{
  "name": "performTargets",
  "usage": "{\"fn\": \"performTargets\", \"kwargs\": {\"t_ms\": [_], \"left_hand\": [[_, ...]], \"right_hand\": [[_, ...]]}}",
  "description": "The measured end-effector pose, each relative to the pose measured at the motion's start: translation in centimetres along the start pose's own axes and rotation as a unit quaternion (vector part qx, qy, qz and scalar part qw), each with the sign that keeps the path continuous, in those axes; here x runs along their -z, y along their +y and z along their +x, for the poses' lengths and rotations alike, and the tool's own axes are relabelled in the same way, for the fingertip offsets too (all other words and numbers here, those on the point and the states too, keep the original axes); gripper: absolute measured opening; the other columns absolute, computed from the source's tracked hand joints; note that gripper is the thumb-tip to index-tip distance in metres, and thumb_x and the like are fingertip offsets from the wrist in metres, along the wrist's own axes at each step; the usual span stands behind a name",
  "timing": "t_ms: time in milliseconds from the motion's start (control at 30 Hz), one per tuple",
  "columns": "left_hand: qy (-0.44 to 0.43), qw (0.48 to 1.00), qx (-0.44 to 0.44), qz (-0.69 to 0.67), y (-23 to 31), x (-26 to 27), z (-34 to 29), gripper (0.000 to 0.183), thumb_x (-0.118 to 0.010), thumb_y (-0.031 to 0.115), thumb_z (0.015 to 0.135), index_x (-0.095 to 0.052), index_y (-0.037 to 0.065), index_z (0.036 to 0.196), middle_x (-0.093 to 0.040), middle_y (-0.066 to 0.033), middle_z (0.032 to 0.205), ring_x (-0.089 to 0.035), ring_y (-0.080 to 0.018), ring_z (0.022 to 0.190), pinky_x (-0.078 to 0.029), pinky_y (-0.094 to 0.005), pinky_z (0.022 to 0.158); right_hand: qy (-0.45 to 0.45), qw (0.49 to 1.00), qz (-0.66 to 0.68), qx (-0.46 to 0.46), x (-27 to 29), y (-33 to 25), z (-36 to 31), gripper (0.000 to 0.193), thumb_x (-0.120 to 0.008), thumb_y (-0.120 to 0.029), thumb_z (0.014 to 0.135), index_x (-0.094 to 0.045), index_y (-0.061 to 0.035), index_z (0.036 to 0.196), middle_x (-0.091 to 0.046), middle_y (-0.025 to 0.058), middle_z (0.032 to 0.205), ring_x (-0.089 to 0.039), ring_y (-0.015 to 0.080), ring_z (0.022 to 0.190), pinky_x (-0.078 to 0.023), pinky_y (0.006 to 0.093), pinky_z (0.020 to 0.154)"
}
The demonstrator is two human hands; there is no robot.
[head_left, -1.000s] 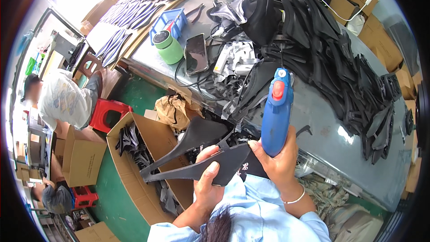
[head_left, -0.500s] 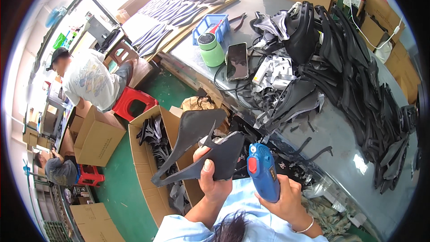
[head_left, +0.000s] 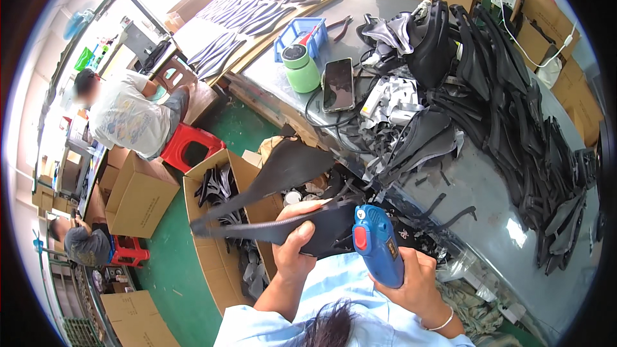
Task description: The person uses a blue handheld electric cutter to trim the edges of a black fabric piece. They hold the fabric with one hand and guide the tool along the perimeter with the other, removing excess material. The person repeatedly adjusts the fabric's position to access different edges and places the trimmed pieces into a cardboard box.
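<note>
My left hand [head_left: 294,254] is closed on a black V-shaped sheet piece [head_left: 289,168], with the thumb over its lower arm. One arm of the piece rises broad and curved above the hand; both arms narrow to a joined tip on the left. My right hand [head_left: 414,286] grips a blue hand-held power tool [head_left: 379,247] with a red button on its side. The tool's head is beside the right end of the lower arm; its working tip is hidden, so I cannot tell if it touches.
A cardboard box [head_left: 204,244] of black pieces stands below my left hand. On the metal table [head_left: 488,218] are piled black parts [head_left: 508,109], a phone [head_left: 339,87], a green bottle [head_left: 300,74], a blue basket [head_left: 312,29] and pliers [head_left: 342,27]. Two people sit at left.
The black piece has turned and swung leftward in my left hand, its tip further left and its lower arm flatter. The tool has barely moved. A seated person's head and arm have shifted.
</note>
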State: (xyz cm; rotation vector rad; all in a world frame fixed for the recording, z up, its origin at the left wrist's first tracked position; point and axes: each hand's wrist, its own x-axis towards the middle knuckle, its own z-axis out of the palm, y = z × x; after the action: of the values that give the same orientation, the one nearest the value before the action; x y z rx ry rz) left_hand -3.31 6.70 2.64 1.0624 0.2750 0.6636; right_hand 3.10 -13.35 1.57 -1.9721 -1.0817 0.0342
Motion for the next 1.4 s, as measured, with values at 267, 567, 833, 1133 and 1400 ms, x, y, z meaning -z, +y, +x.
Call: {"fn": "performTargets", "kwargs": {"t_ms": [267,567,833,1133,1400], "left_hand": [[-0.017,0.995,0.095,-0.007,3.2,0.5,1.8,0.037,-0.053,0.009,0.076,-0.054,-0.011,0.107,-0.061,-0.0268,0.105,-0.064,-0.0282,0.093,-0.053,-0.0352,0.084],[-0.041,0.987,0.127,0.085,3.3,-0.2,1.1,0.029,-0.060,0.008,0.079,-0.054,-0.006,0.104,-0.063,-0.0201,0.100,-0.063,-0.0226,0.093,-0.051,-0.0328,0.083],[0.221,0.964,0.136,0.058,0.1,9.9,-0.8,0.027,-0.061,0.012,0.085,-0.052,0.001,0.108,-0.063,-0.0109,0.098,-0.064,-0.0190,0.089,-0.052,-0.0338,0.080],[0.670,0.735,-0.069,-0.078,-6.9,33.7,-14.8,0.030,-0.060,0.024,0.091,-0.053,0.000,0.108,-0.062,-0.0103,0.100,-0.062,-0.0238,0.086,-0.058,-0.0354,0.072],[0.703,0.628,0.323,-0.085,-18.5,39.5,-27.0,0.010,-0.048,0.005,0.088,-0.050,-0.001,0.096,-0.061,-0.0173,0.083,-0.064,-0.0263,0.065,-0.056,-0.0356,0.051]], "right_hand": [[-0.036,0.997,-0.071,0.010,-0.1,0.9,-1.0,0.063,-0.083,-0.015,0.052,-0.052,0.0045,0.103,-0.060,0.0124,0.066,-0.056,0.0273,0.051,-0.044,0.0355,0.054],[-0.032,0.996,-0.081,0.033,-1.2,0.7,-1.0,0.057,-0.081,-0.015,0.056,-0.052,0.0058,0.101,-0.058,0.0119,0.063,-0.055,0.0271,0.050,-0.045,0.0349,0.055],[-0.023,0.995,-0.057,-0.073,-2.2,1.7,-1.9,0.053,-0.079,-0.014,0.057,-0.051,0.0032,0.098,-0.058,0.0155,0.066,-0.059,0.0321,0.058,-0.047,0.0402,0.057],[-0.064,0.976,0.015,-0.208,-3.2,2.8,-3.3,0.046,-0.078,-0.018,0.066,-0.050,-0.0018,0.099,-0.060,0.0152,0.070,-0.063,0.0355,0.064,-0.047,0.0405,0.060],[-0.056,0.973,0.006,-0.223,-2.4,2.6,-3.0,0.042,-0.078,-0.018,0.067,-0.051,-0.0017,0.095,-0.061,0.0145,0.070,-0.063,0.0312,0.061,-0.048,0.0366,0.058]]}}
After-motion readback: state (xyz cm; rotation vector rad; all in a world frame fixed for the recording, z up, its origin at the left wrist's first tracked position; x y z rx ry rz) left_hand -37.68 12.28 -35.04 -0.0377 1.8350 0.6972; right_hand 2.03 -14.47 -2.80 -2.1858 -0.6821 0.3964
